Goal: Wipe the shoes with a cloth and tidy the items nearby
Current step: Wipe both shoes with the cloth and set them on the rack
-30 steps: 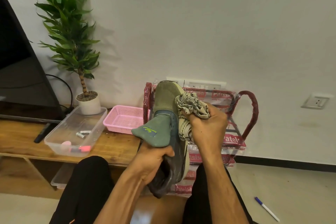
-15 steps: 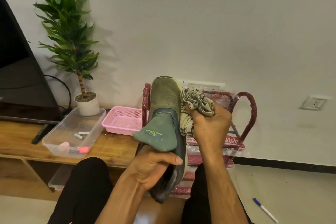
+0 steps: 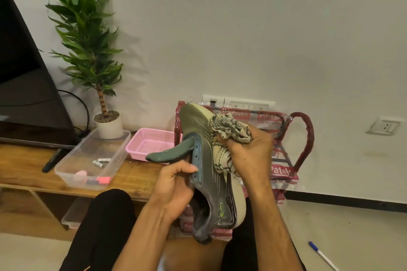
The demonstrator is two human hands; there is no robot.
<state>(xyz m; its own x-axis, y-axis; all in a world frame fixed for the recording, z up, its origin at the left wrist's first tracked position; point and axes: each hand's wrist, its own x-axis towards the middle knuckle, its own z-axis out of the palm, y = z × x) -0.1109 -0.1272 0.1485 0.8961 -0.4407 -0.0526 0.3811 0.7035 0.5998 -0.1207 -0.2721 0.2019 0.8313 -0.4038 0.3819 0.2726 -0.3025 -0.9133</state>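
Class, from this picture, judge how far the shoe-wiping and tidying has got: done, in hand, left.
Done: batteries and a marker lie in the clear tub. In hand: the left hand holds the shoe while the right hand presses the bunched cloth against its side. Left: the pen on the floor; no other shoe shows.

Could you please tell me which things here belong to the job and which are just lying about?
Job: shoe, cloth, left hand, right hand, pen, clear tub, pink basket.
Lying about: potted plant, television, wall socket.
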